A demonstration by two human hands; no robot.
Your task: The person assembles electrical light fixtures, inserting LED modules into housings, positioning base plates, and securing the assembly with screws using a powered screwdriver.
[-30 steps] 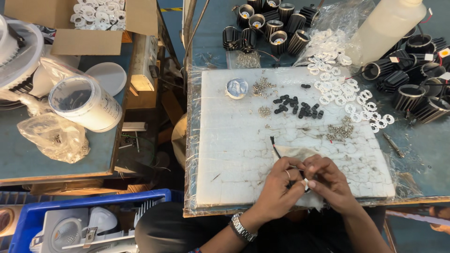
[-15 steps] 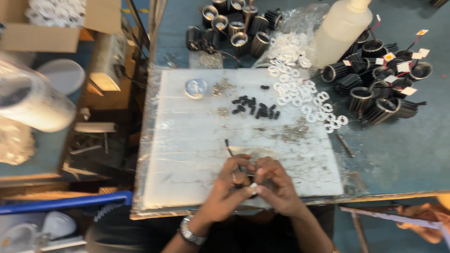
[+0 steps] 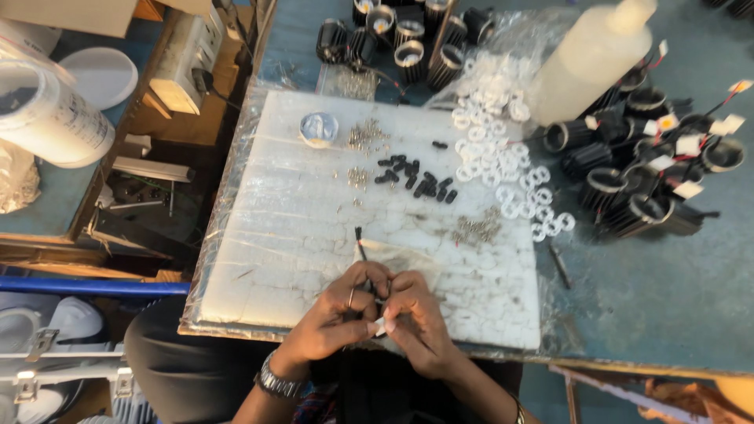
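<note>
Small part [image 3: 382,312]: pinched between both hands' fingertips, mostly hidden (kind unclear).
Thin tool [image 3: 360,242]: dark tip, pointing up-left from the hands, over the white mat.

Both hands work together at the near edge of a white foam mat [image 3: 298,235] lying on the desk [image 3: 667,290]. The left hand [image 3: 338,314] and the right hand [image 3: 416,318] touch each other, their fingers [image 3: 369,276] closed around a small white part [image 3: 382,326] and a thin black-tipped tool [image 3: 360,239] that points away. Small black cylinders [image 3: 416,182] lie mid-mat, white rings [image 3: 510,169] to their right, black finned housings [image 3: 644,173] far right, and a translucent bottle [image 3: 589,63] behind.
</note>
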